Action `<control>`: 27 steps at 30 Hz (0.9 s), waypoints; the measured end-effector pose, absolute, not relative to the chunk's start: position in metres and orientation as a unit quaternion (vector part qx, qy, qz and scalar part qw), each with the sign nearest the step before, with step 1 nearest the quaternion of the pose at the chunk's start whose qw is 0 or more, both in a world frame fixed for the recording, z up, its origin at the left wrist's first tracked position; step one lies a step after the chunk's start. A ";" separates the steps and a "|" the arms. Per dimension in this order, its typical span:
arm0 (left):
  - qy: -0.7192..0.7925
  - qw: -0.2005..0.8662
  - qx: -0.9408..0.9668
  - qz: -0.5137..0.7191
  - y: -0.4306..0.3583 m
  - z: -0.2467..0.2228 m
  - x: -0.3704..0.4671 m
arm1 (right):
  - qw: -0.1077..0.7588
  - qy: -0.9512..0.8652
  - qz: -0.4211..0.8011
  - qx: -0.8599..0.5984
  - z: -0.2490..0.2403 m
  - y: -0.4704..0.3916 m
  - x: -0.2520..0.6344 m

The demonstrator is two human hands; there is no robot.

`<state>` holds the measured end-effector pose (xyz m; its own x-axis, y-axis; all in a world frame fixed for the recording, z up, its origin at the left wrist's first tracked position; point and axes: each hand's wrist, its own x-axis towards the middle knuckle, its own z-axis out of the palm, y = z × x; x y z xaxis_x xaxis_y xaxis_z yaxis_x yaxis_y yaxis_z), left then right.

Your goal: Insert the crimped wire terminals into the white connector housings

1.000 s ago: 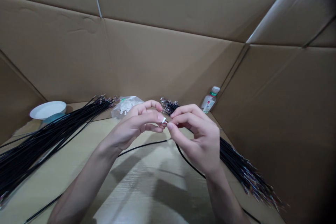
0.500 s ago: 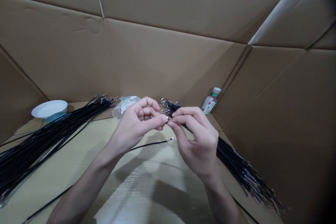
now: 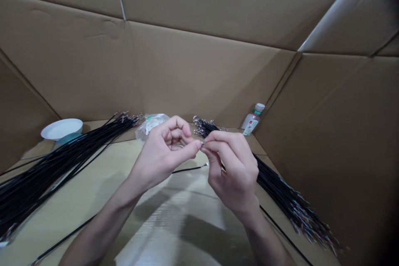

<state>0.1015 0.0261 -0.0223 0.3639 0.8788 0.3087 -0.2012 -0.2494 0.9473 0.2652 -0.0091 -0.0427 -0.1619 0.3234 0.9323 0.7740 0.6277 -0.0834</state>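
Connector (image 3: 202, 144), tiny and whitish, sits near the middle of the view, raised above the worktop (image 3: 149, 220) and almost wholly hidden by the fingertips around it. Both bare hands meet there. The left hand (image 3: 162, 156) has a narrow grip, thumb and fingertip pinching one side of the piece, with the other fingers loosely curled. The right hand (image 3: 233, 170) comes in from the other side, its grip also narrow, thumb and forefinger closed at the same small piece. Exactly how the two fit together is too small to tell.

Below the hands, a black cable (image 3: 190, 169) lies on the worktop, a white plug at its end; it passes behind the left wrist. Another dark cord (image 3: 283, 232) runs from beside the right wrist to the lower right.

On the left spreads a large bundle (image 3: 62, 170) of black cables, beside a shallow white bowl (image 3: 61, 128). A clear bag (image 3: 152, 124) of white pieces lies behind the left hand. A second bundle (image 3: 277, 191), with colored wire ends, passes behind the right hand. Farther back, a bottle (image 3: 253, 120) with a white cap leans near a corner of the cardboard walls (image 3: 202, 70).
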 end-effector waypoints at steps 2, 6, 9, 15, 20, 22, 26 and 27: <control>0.266 0.558 0.615 0.490 0.027 -0.022 0.100 | 0.541 -0.728 -0.197 -0.372 -0.042 -0.009 0.264; 0.238 0.591 0.583 0.504 0.031 -0.021 0.096 | 0.598 -0.708 -0.114 -0.357 -0.039 -0.010 0.265; 0.224 0.615 0.550 0.519 0.034 -0.021 0.096 | 0.609 -0.704 -0.052 -0.361 -0.035 -0.012 0.269; 0.220 0.626 0.547 0.511 0.036 -0.022 0.097 | 0.598 -0.716 -0.033 -0.358 -0.033 -0.015 0.275; 0.237 0.606 0.563 0.509 0.035 -0.023 0.098 | 0.579 -0.730 -0.069 -0.358 -0.037 -0.013 0.275; 0.246 0.591 0.573 0.512 0.034 -0.023 0.097 | 0.570 -0.733 -0.092 -0.359 -0.038 -0.012 0.274; 0.257 0.572 0.588 0.511 0.031 -0.022 0.098 | 0.546 -0.740 -0.144 -0.365 -0.042 -0.012 0.269; 0.259 0.572 0.588 0.510 0.030 -0.022 0.098 | 0.544 -0.739 -0.156 -0.367 -0.043 -0.011 0.268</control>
<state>0.0985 0.0297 -0.0225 0.3465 0.8877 0.3032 -0.2782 -0.2114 0.9369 0.2681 -0.0113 -0.0432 -0.1400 0.3717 0.9177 0.7116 0.6823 -0.1678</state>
